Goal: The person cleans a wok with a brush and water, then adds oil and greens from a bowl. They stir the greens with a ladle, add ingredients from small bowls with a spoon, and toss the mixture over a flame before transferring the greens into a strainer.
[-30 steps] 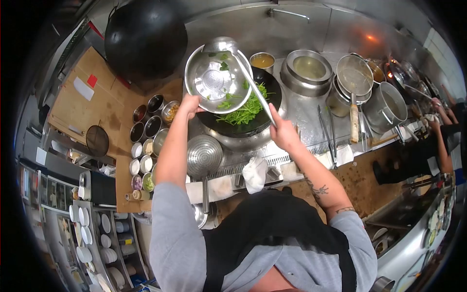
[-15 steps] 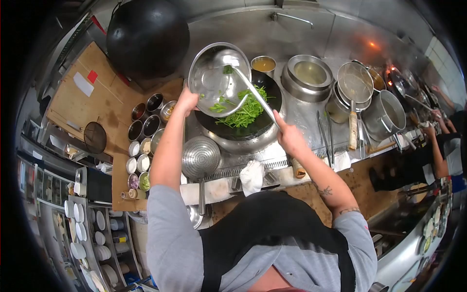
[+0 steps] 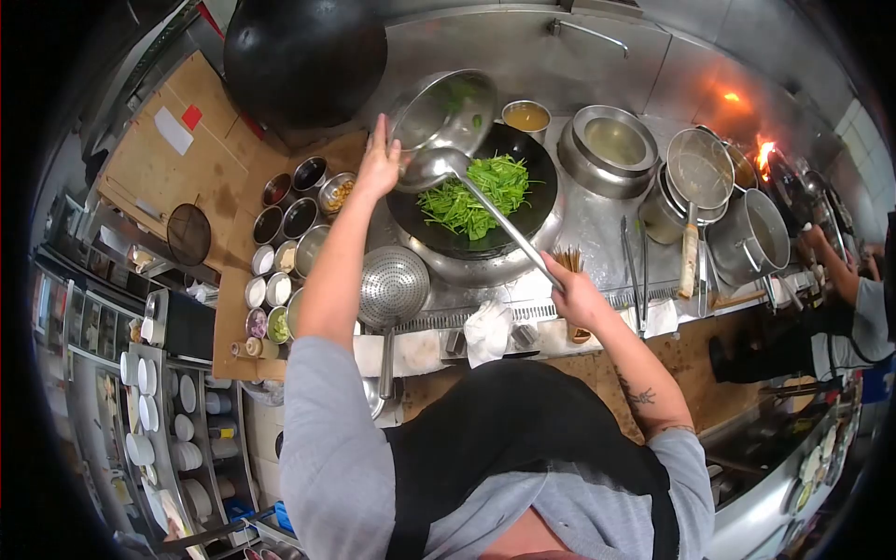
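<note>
Ladle (image 3: 495, 210): handle clasped in right hand (image 3: 579, 299), long axis slanted far-left over greens (image 3: 481, 201) in wok (image 3: 544, 175). Steel bowl (image 3: 441, 112): tilted beyond ladle's head, left edge pinched by left hand (image 3: 379, 170).

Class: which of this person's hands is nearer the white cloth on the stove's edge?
Right. The right hand, on the ladle, is just right of the white cloth; the left hand, by the metal bowl, is farther off, forward-left.
</note>
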Available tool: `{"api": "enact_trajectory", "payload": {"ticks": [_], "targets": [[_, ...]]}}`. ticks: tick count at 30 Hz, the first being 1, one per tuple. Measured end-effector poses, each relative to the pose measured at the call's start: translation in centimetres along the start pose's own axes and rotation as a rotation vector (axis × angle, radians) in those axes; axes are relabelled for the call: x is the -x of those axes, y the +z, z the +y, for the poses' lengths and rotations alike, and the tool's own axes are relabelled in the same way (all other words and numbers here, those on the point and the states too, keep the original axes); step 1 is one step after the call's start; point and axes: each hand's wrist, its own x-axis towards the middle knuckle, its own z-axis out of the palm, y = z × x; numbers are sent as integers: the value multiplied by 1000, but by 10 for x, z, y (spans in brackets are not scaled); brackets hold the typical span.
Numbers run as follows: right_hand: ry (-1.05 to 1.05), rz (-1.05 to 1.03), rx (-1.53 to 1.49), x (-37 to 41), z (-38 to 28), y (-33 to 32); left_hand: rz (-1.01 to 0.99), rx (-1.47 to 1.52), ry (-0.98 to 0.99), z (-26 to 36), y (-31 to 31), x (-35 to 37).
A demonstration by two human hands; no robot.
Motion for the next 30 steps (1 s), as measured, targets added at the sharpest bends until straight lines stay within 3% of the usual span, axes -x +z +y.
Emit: {"api": "enact_trajectory", "payload": {"ticks": [2, 5, 11, 15, 20, 22, 25, 28, 30], "targets": [[52, -32, 174, 11, 3, -14, -21, -27, -146, 5, -13, 5], [110, -56, 381, 11, 7, -19, 30, -43, -154, 5, -10, 16], [70, 173, 561, -49, -8, -34, -178, -48, -286, 19, -16, 12], [168, -33, 487, -42, -16, -29, -32, -75, -169, 28, -27, 7], [57, 7, 358, -13, -14, -20, -40, -103, -127, 17, -23, 19], [116, 50, 281, -15, -20, -20, -17, 27, -65, 16, -25, 22], [24, 93, 125, -25, -4, -5, 34, 108, -74, 26, -28, 13], [-45, 32, 111, -11, 24, 1, 95, 25, -99, 30, -33, 11], [37, -34, 264, 2, 17, -16, 104, -63, -136, 22, -32, 16]]}}
